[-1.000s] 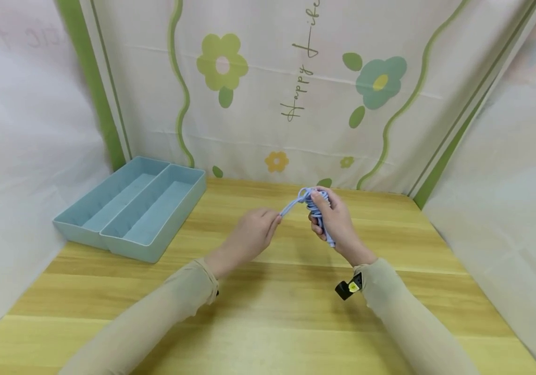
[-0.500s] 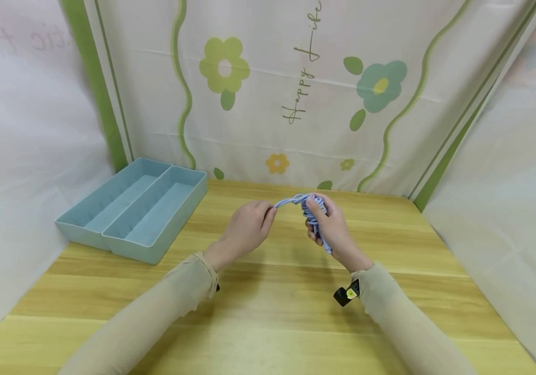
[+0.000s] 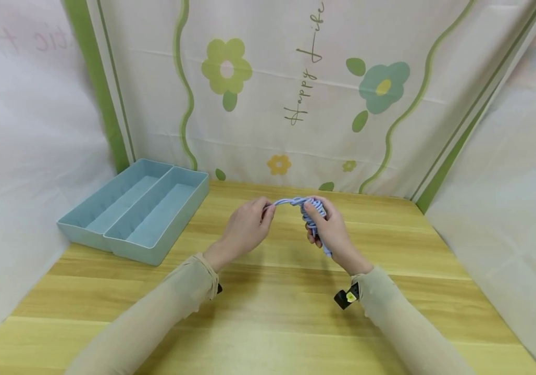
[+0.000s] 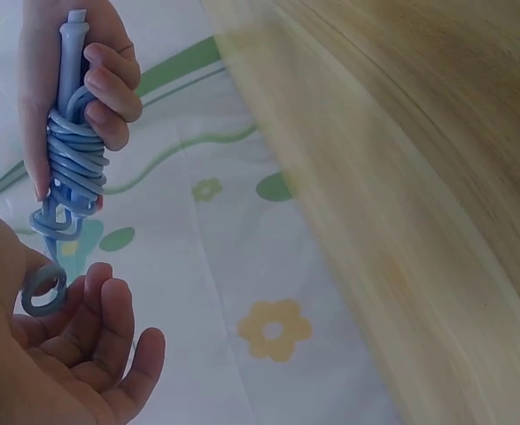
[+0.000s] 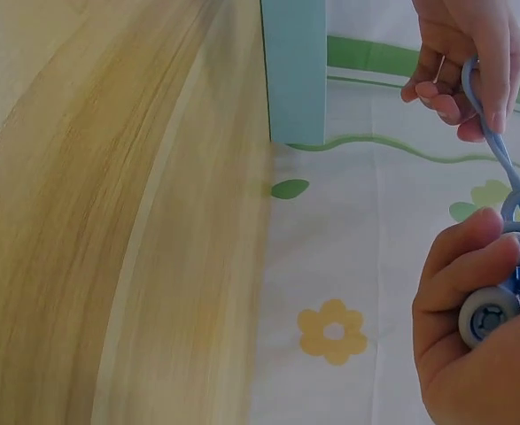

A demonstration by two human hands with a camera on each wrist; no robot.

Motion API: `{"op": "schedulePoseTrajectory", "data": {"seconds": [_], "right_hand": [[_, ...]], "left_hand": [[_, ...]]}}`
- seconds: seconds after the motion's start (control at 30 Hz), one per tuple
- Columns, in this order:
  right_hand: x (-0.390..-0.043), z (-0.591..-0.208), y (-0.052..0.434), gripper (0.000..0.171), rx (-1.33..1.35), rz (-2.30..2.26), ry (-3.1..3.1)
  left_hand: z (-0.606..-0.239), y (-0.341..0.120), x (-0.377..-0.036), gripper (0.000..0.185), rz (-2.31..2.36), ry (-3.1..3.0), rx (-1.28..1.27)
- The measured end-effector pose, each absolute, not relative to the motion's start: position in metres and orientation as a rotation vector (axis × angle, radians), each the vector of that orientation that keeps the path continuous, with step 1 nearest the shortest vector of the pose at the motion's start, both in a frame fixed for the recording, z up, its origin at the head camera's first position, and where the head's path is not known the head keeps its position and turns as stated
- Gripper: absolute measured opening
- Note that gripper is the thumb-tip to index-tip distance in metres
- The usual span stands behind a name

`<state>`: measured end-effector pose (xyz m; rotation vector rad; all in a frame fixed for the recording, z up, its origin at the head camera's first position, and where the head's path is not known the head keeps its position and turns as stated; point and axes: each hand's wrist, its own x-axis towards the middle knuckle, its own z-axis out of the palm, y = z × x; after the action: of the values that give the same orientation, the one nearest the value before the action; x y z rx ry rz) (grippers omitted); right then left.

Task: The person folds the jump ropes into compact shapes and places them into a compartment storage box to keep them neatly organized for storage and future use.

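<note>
The right hand grips a coiled blue cable above the wooden table. The left hand pinches the cable's loose end, drawn leftward from the coil.

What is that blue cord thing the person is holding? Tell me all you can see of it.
The blue cord is light blue and smooth, like rubber or plastic. Most of it is wound into a tight bundle around a stiff blue handle-like piece. The right hand grips that bundle, held above the wooden table. A doubled strand runs out to the left hand, which pinches its looped end. A round capped end shows in the right wrist view.
</note>
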<state>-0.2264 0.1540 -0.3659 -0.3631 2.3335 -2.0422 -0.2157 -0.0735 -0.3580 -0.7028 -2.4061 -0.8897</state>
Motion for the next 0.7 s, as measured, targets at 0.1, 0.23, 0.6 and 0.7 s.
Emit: {"op": "schedulePoseTrajectory", "data": {"seconds": [0.1,0.23,0.6,0.7], "right_hand": [[-0.224,-0.367,0.152,0.051,-0.330,-2.033,2.354],[-0.223,-0.368,0.149,0.052,-0.285,-2.014,2.361],[-0.221,-0.362,0.145,0.042,-0.292,-1.988,2.358],[-0.215,-0.353,0.143,0.039,-0.305,-2.001,2.364]], "left_hand": [[-0.359,-0.074,-0.216,0.019,-0.926,-2.413,-0.688],[-0.358,-0.074,-0.218,0.020,-0.962,-2.425,-0.645],[-0.350,-0.077,-0.220,0.023,-1.028,-2.410,-0.568],[-0.349,-0.079,-0.222,0.033,-1.090,-2.405,-0.523]]}}
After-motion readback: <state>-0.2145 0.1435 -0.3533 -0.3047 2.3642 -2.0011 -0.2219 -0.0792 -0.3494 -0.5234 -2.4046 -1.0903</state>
